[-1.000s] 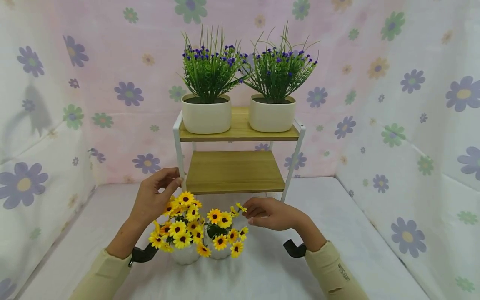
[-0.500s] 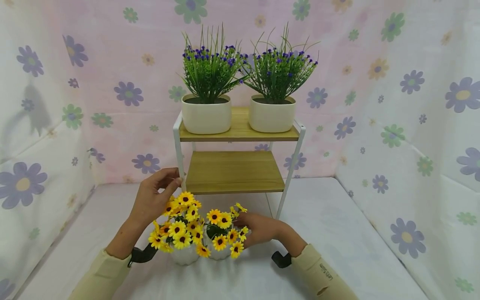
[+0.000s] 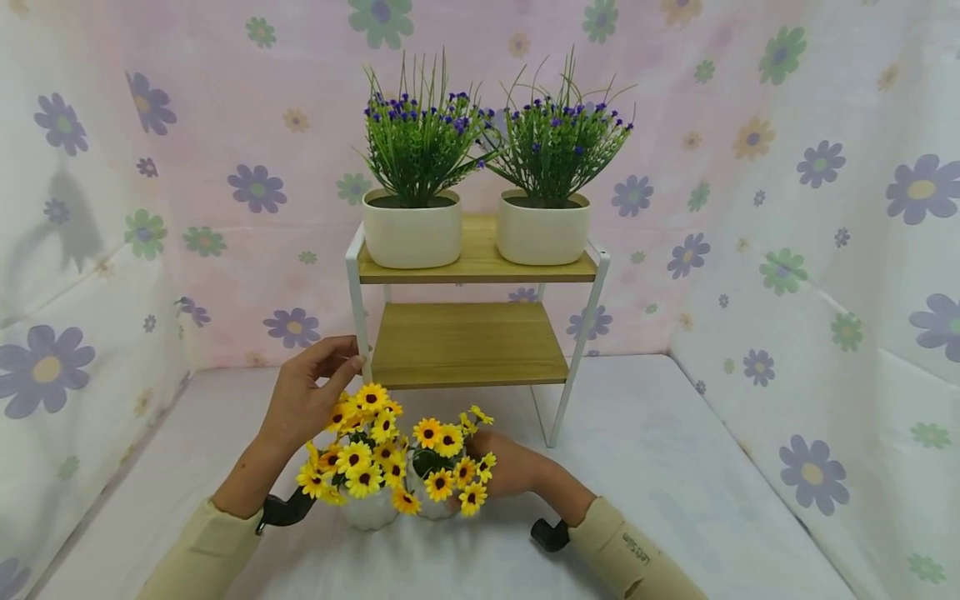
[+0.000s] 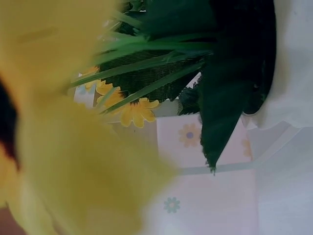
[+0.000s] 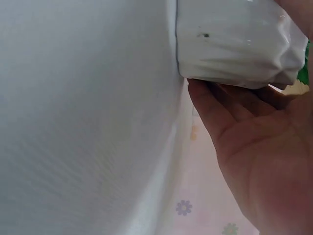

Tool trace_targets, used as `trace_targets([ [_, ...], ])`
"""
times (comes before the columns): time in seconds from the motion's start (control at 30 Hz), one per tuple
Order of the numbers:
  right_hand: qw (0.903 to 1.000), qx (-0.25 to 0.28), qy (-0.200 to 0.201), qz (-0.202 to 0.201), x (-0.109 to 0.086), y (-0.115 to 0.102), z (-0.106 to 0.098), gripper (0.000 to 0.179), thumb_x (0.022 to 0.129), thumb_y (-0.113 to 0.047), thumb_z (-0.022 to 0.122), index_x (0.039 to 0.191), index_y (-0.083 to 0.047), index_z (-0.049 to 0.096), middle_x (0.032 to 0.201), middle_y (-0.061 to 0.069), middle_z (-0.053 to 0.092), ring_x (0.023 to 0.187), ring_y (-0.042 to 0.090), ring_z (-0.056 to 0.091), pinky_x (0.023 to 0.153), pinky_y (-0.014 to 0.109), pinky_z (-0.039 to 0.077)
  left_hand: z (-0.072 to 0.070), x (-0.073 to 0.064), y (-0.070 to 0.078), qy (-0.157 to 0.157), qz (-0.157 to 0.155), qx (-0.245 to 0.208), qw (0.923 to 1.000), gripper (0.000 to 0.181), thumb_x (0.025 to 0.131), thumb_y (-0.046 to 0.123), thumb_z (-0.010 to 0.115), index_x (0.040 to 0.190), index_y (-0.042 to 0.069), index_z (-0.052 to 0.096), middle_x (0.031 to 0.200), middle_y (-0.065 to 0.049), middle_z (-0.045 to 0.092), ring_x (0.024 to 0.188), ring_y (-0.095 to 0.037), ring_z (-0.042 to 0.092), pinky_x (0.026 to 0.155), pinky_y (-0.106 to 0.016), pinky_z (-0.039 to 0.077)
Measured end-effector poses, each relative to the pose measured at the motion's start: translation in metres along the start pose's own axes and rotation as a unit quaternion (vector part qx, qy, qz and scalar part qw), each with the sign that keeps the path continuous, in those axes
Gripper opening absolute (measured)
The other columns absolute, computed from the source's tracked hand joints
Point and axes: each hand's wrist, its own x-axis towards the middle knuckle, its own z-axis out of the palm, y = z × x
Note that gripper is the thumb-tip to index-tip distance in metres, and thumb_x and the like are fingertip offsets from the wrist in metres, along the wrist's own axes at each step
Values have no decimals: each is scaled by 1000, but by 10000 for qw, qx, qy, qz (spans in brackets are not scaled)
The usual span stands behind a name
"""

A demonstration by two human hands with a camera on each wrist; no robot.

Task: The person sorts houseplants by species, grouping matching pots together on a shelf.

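Observation:
My left hand (image 3: 300, 400) is at the front left white leg (image 3: 358, 321) of a two-tier plant shelf, thumb and fingers pinching it. Right in front stand two small white pots of yellow artificial flowers. My right hand (image 3: 513, 467) has reached round the right flower pot (image 3: 431, 507), partly hidden behind its blooms. In the right wrist view, the fingers (image 5: 215, 110) lie along the side of this glossy white flower pot (image 5: 234, 44), which sits on the white cloth. The left flower pot (image 3: 371, 512) stands beside it, below my left hand. Blurred yellow petals (image 4: 98, 171) fill much of the left wrist view.
On the shelf's upper wooden board (image 3: 480, 242) stand two cream planters, the left planter (image 3: 412, 233) and the right planter (image 3: 543, 229), with purple-flowered grass. Under them is the lower board (image 3: 468, 342). Flower-printed cloth (image 3: 750, 208) walls surround the white-covered table (image 3: 675, 467).
My right hand has moved down and left from beside the blooms to the right flower pot and taken hold of it. My left hand stays at the shelf leg.

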Motion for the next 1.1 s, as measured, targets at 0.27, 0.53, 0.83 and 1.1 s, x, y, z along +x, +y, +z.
trace_targets([
  [0.27,9997,104,188,-147,1,-3,3,43,89,-29,88,124,-10,71,107,-11,73,95,-1,65,91,23,57,0,0,2,40,19,-61,10000,27,106,6,64,132,4,71,115,-12,76,91,-7,72,81,-12,54],
  [0.53,9991,144,385,-72,2,0,5,46,86,-31,91,123,-12,72,107,-11,74,95,-1,67,90,23,58,0,0,0,11,-19,-68,10000,27,106,6,65,132,2,69,116,-14,75,91,2,69,81,-12,54],
  [0.83,9978,39,545,-367,0,2,6,38,87,-29,89,117,-10,75,101,-8,76,89,-1,66,83,22,59,0,0,3,30,24,-107,9999,28,106,5,64,133,3,70,116,-14,75,91,-1,69,82,-11,53],
  [1.1,9975,-34,587,-395,-2,0,5,49,85,-32,91,126,-12,72,112,-9,74,100,1,67,91,24,58,0,0,1,0,20,-24,10000,27,106,6,65,133,3,70,116,-13,76,91,-9,72,81,-12,53],
])
